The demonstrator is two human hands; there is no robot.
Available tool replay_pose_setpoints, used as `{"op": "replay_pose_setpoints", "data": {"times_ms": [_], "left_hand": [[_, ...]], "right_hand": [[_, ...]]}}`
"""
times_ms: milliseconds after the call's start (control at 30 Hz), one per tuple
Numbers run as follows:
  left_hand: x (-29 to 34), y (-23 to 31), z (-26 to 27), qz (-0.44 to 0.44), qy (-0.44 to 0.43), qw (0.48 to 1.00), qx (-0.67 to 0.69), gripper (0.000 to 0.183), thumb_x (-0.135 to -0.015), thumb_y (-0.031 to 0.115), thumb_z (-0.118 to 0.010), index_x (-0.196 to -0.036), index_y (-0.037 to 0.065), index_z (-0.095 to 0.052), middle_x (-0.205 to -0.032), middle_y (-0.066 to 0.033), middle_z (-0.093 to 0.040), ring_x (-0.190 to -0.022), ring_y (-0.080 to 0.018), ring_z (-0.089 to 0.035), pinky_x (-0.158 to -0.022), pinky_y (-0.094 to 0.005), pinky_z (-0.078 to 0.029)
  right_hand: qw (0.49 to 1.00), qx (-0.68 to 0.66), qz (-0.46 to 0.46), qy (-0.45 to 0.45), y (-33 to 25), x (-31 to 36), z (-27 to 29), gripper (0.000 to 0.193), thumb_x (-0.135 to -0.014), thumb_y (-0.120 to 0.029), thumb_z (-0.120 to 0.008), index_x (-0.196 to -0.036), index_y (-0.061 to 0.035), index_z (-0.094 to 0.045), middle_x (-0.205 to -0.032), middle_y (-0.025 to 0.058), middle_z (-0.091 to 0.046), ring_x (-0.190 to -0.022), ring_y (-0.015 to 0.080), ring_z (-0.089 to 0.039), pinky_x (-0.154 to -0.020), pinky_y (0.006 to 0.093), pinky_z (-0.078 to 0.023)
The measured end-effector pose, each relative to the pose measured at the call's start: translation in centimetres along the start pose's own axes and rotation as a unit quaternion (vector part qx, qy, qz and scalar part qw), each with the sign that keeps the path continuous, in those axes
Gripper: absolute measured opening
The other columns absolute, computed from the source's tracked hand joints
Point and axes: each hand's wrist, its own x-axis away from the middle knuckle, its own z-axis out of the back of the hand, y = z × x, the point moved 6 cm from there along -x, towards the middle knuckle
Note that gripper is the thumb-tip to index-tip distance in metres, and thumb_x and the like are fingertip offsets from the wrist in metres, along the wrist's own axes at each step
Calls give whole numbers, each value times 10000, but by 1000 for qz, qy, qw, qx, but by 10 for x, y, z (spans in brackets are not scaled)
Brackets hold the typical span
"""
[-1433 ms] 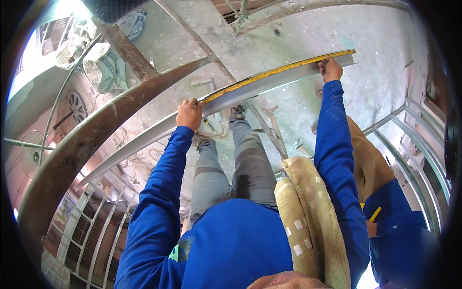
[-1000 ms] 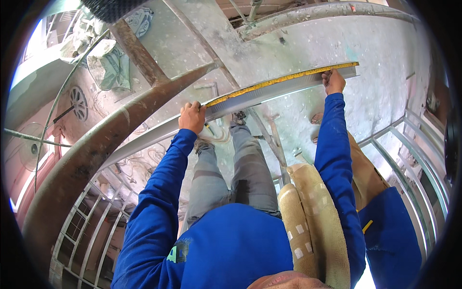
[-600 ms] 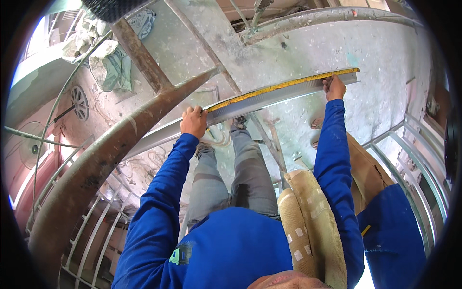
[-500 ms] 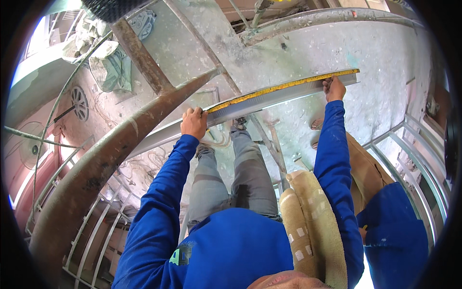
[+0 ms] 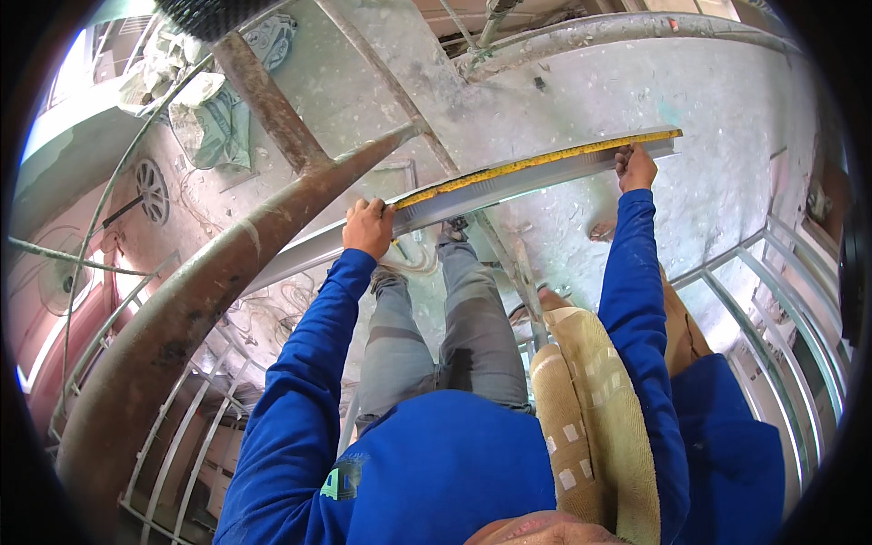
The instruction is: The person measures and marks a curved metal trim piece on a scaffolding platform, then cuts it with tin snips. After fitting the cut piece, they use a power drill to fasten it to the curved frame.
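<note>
A long grey metal channel stretches across in front of me, slanting up to the right. Along its far edge lies the extended yellow blade of a tape measure. My left hand is closed over the channel at the blade's left end. Close to the other end, my right hand is closed with its fingers pinched at the blade and channel edge. The fingers cover parts of both things. I cannot make out the tape measure's case.
A thick rusty pipe frame crosses the left side. Another person in a blue top stands close at my right, beside metal railings. Sacks lie at the far left, near a wheel-like disc. A towel hangs over my shoulder.
The person on my right has shifted left, and a foot now shows beside the towel. My hands, the channel and the blade have hardly moved.
</note>
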Motion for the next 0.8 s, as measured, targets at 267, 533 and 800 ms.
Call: {"op": "replay_pose_setpoints", "data": {"times_ms": [267, 533, 800], "left_hand": [[3, 2, 18, -81, -29, 992, 94, 286, -962, 333, -656, -1020, 53, -674, -984, -178, -639, -973, -386, -595, -839, -483, -484], [106, -17, 19, -21, -139, 954, 263, 848, -756, 471, -895, -1373, 22, -527, -1089, -204, -677, -1001, -319, -676, -885, -409, -540], [180, -84, -69, 211, -142, 892, 375, 832, -782, 448, -885, -1346, -41, -514, -1145, -168, -672, -1026, -237, -656, -902, -346, -529]], "right_hand": [[985, -129, 109, 22, -32, 71, 19, 229, -985, -244, -611, -1071, -37, -661, -859, 78, -694, -577, 150, -599, -454, 266, -416], [884, 120, 169, -419, 60, 260, -61, 298, -989, -263, -593, -893, -11, -721, -739, 61, -680, -592, 121, -611, -572, 283, -506], [807, 295, -76, -506, 262, 376, -77, 532, -888, -485, -759, -1106, -10, -663, -925, 74, -706, -748, 158, -671, -671, 351, -549]]}}
